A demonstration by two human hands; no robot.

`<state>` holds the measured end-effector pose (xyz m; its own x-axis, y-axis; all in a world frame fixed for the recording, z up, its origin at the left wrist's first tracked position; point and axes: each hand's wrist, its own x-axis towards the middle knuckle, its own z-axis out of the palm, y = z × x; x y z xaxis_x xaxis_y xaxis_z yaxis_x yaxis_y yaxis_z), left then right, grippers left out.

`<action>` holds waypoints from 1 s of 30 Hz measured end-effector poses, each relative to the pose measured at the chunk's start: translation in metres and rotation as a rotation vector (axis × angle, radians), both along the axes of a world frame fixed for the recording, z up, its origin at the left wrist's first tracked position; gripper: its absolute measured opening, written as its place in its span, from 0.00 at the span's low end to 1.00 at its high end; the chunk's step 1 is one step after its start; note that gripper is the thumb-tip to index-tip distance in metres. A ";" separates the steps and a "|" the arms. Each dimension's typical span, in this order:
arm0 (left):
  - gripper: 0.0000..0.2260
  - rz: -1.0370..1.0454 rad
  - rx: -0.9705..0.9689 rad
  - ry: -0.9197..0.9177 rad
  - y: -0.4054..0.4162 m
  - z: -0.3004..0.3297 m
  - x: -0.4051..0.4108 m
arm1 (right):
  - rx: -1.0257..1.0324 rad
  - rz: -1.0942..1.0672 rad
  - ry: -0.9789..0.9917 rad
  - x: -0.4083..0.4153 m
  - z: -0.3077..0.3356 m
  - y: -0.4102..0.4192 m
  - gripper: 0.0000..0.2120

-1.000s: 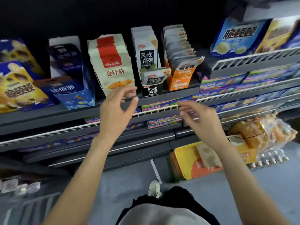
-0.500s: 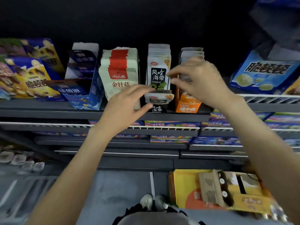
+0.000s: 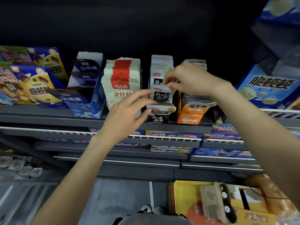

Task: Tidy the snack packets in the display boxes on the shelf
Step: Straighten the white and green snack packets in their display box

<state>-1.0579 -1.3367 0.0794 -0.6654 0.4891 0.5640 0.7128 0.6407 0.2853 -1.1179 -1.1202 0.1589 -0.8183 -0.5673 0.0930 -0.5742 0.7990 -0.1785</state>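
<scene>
Black-and-white packet [image 3: 161,96] stands at the front of the black display box [image 3: 157,119] on the grey shelf [image 3: 48,116], right hand [image 3: 189,81] pinching its top edge. Left hand [image 3: 125,112], fingers loosely spread, touches the packet's left side. Orange box [image 3: 190,116] sits just right of the black box.

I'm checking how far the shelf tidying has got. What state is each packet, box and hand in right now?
Black seaweed packet: lifted, pinched at its top.
Right hand: pinching that packet.
Left hand: fingers extended, touching the packets in the black display box.
Black display box: upright, front packets tipped forward.
Orange display box: front packets slumped.
White-red packets: upright.
</scene>
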 end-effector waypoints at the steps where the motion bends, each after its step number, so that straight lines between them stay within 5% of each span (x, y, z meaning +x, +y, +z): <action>1: 0.11 -0.006 0.006 -0.019 0.000 0.000 -0.001 | 0.025 -0.014 0.061 0.002 -0.004 -0.002 0.10; 6: 0.16 -0.005 0.195 -0.190 -0.003 0.011 -0.001 | 0.015 -0.099 0.128 0.003 -0.020 -0.009 0.12; 13: 0.17 0.091 0.571 -0.326 0.004 0.050 -0.020 | -0.483 -0.222 0.472 0.015 0.023 0.008 0.07; 18: 0.21 0.053 0.589 -0.407 0.014 0.065 -0.028 | -0.933 -0.238 0.252 0.030 0.043 0.015 0.03; 23: 0.10 0.017 0.792 -0.539 0.013 0.070 -0.020 | -1.224 -0.285 0.025 0.043 0.041 0.019 0.04; 26: 0.08 0.028 0.835 -0.544 0.009 0.070 -0.012 | -1.253 -0.325 -0.061 0.046 0.035 0.022 0.06; 30: 0.08 0.080 0.859 -0.540 0.001 0.071 -0.004 | -1.088 -0.371 0.100 0.048 0.028 0.028 0.07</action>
<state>-1.0615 -1.3357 0.1501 -0.9480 0.0034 0.3184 0.3169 0.1077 0.9423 -1.0701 -1.0923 0.1865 -0.8794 0.1266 0.4589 -0.3866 0.3726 -0.8436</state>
